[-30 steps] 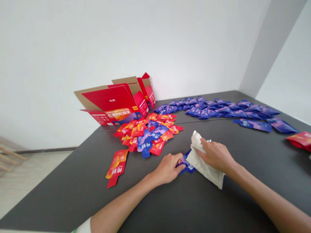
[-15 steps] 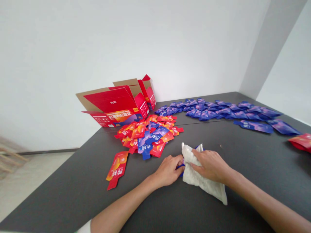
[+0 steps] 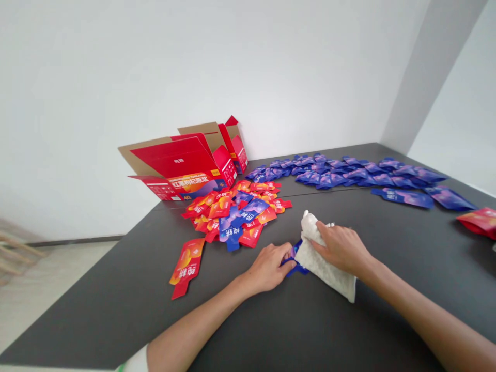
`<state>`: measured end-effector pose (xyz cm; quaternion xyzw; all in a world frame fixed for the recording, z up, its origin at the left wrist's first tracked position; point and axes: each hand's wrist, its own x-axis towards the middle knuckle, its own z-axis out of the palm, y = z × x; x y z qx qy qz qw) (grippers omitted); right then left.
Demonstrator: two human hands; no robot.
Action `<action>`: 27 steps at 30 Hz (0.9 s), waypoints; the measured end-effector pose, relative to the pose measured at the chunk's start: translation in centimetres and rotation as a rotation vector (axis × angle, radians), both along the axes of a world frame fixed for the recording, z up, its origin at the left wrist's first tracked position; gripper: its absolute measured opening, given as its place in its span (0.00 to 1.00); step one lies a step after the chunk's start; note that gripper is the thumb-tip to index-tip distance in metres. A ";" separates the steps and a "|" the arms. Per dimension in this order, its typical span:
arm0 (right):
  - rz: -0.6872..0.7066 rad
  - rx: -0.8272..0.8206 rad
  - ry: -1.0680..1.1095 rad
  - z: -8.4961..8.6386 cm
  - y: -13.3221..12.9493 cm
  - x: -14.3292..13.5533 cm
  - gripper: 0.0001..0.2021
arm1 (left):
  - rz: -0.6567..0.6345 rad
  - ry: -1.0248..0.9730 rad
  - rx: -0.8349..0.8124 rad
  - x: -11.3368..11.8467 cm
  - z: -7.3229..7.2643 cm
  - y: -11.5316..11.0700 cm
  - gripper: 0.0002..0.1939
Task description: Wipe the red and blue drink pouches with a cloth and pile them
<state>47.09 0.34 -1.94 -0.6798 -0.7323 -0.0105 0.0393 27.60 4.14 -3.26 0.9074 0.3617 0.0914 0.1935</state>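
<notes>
— Where are we in the job?

— I judge we're mid-wipe. My right hand (image 3: 343, 248) presses a white cloth (image 3: 323, 258) flat over a blue pouch (image 3: 296, 261) that lies on the dark surface (image 3: 271, 320), just in front of me. Only the pouch's near end shows past the cloth.

— And the other hand?

— My left hand (image 3: 269, 266) pins that exposed end. Its grip is nearly closed, fingertips (image 3: 285, 254) pinching the pouch's edge against the surface. The right grip is curled down over the cloth, fingers together on top of it, palm bearing down.

— What does the next move ask for?

— As I read it, keeping the left pinch firm so the pouch doesn't slide while the cloth is drawn along it, then lifting the cloth clear.

— Anything close by?

— A mixed heap of red and blue pouches (image 3: 236, 212) lies beyond my left hand, apart from it, with an open red carton (image 3: 182, 165) behind.
</notes>
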 end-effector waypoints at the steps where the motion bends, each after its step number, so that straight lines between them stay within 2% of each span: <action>1: 0.056 -0.002 0.012 0.0 -0.1 -0.1 0.18 | -0.001 0.002 -0.006 0.0 0.1 0.0 0.04; 4: 0.206 -0.017 0.050 0.0 -0.4 -0.5 0.16 | -0.010 -0.005 -0.019 0.1 0.3 -0.1 0.03; 9: -0.050 0.008 0.013 0.3 0.0 0.1 0.17 | -0.012 -0.017 -0.020 0.1 0.3 -0.1 0.04; 10: -0.034 0.007 0.013 0.3 -0.1 0.1 0.17 | -0.012 -0.018 -0.022 0.1 0.2 0.0 0.04; 13: 0.164 -0.023 0.048 0.2 -0.4 -0.4 0.16 | -0.008 -0.024 -0.024 0.1 0.0 0.0 0.03; 15: 0.192 -0.028 0.057 0.0 -0.4 -0.5 0.17 | 0.000 -0.033 -0.022 0.1 -0.1 -0.1 0.03; 17: 0.067 0.003 0.039 -0.2 0.0 0.4 0.18 | 0.001 -0.048 -0.027 0.0 -0.2 0.0 0.04; 21: -0.233 0.004 0.038 -0.4 1.3 4.0 0.20 | -0.002 -0.170 -0.089 -0.6 0.2 0.6 0.07; 24: -0.308 -0.003 0.116 -0.6 1.8 6.0 0.22 | 0.081 -0.391 -0.113 -1.8 0.9 1.8 0.10; 27: -0.288 -0.027 0.162 -1.0 1.9 6.3 0.22 | 0.262 -0.640 -0.098 -3.7 1.8 3.7 0.13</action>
